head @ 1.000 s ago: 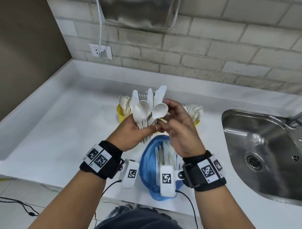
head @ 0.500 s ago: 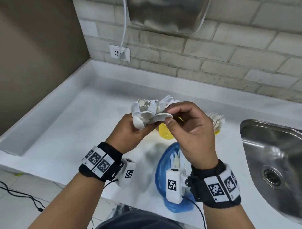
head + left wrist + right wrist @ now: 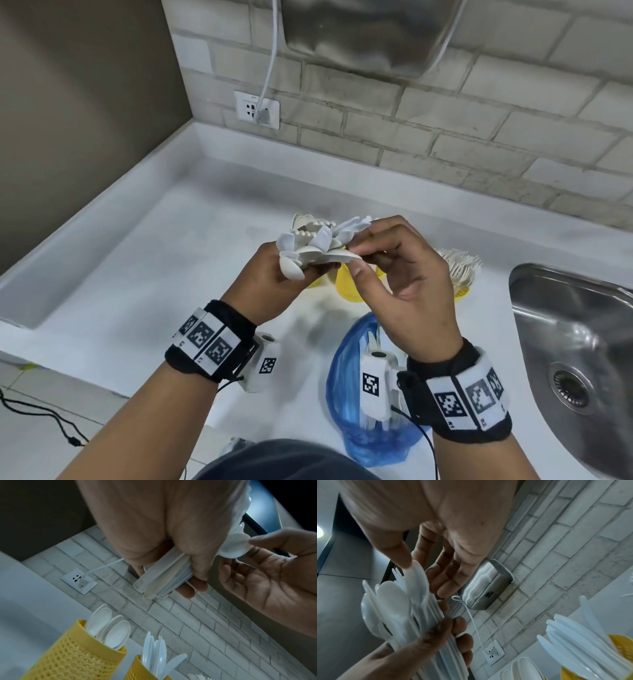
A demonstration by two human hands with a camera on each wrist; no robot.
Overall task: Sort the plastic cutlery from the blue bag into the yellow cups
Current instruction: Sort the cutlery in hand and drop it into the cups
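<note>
My left hand (image 3: 270, 277) grips a bundle of white plastic cutlery (image 3: 315, 240) by the handles (image 3: 164, 574), above the counter in front of the cups. My right hand (image 3: 359, 260) pinches the bowl of one spoon (image 3: 236, 546) in that bundle between thumb and forefinger; its other fingers are spread. The blue bag (image 3: 346, 387) lies on the counter under my right wrist with more cutlery inside. Three yellow cups stand behind my hands: one holds spoons (image 3: 77, 655), one knives (image 3: 137, 669), one forks (image 3: 460, 291).
A steel sink (image 3: 565, 342) is sunk into the counter at the right. On the brick wall are a socket (image 3: 257, 109) with a white cable and a metal box (image 3: 359, 31). The white counter (image 3: 137, 274) has a raised rim at left and back.
The left hand has tipped the bundle from upright to lying towards me. The right hand's thumb and forefinger have closed on one spoon's bowl. The view has shifted left.
</note>
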